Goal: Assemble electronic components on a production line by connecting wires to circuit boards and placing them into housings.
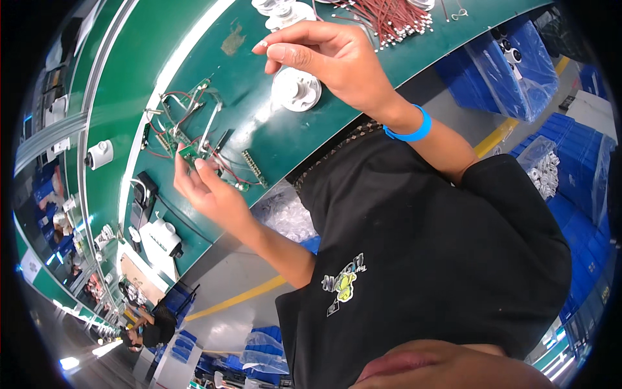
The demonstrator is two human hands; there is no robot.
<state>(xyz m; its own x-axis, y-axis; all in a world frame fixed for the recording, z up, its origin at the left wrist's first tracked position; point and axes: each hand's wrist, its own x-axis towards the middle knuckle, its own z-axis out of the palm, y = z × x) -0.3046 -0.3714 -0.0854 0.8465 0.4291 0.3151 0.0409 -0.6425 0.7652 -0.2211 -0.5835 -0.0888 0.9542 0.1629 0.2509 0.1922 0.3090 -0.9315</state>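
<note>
My left hand (pixel 208 194) pinches a small green circuit board (pixel 188 153) between thumb and fingers, just over a loose cluster of parts. Red and black wires (pixel 175 97), pale strips and other small boards lie tangled there; a board strip with a row of components (pixel 254 168) rests beside them. Raised above the bench, my right hand (pixel 327 57), with a blue band at the wrist, has thumb and index finger closed together. A tiny pale spot shows at its fingertip, too small to name. Below that hand a round white housing (pixel 296 89) sits on the green bench top.
More white round parts (pixel 283 13) and a pile of red wires with white connectors (pixel 395 21) lie along the bench. A white camera-like unit (pixel 160 237) stands toward the left end. Blue plastic-lined bins (pixel 495 71) stand beyond the bench edge; a person (pixel 152 329) is farther off.
</note>
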